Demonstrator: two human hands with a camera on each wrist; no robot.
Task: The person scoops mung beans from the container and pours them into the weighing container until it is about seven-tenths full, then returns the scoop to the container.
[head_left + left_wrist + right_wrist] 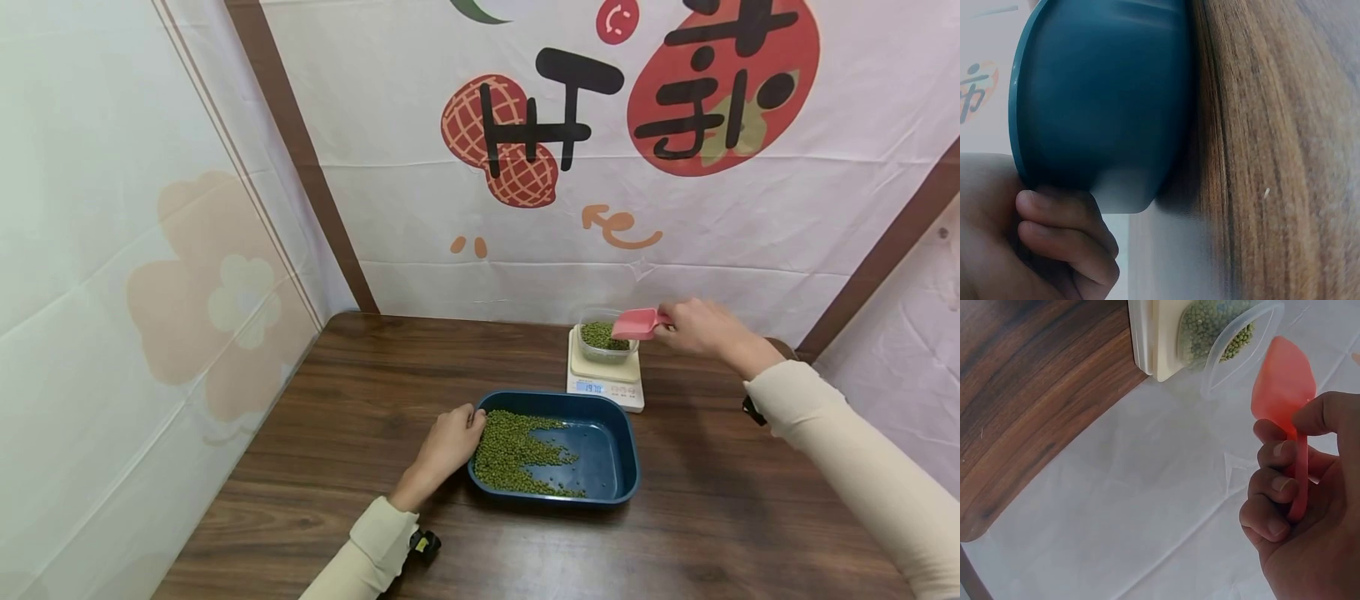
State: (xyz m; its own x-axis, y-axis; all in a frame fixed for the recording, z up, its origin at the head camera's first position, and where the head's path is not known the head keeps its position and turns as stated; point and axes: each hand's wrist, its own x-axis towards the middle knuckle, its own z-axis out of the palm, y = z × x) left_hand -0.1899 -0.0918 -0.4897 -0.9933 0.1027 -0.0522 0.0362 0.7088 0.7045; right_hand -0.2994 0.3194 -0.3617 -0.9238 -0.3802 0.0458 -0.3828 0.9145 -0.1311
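My right hand (697, 327) grips the handle of a pink scoop (634, 323), its fingers curled round it in the right wrist view. The scoop's blade is tilted over a clear plastic container (606, 357) with green mung beans (1207, 328) in it. That container stands on a white kitchen scale (628, 398) with a lit display. With curled fingers, my left hand (450, 442) holds the left rim of a dark blue tray (628, 454). More mung beans (510, 450) lie in the tray, heaped at its left side and scattered thinly to the right.
Everything stands on a dark wood-grain table (360, 392). A printed white cloth (420, 192) hangs along its back edge, close behind the scale. Another cloth (97, 275) hangs at the left side. The tray sits just in front of the scale.
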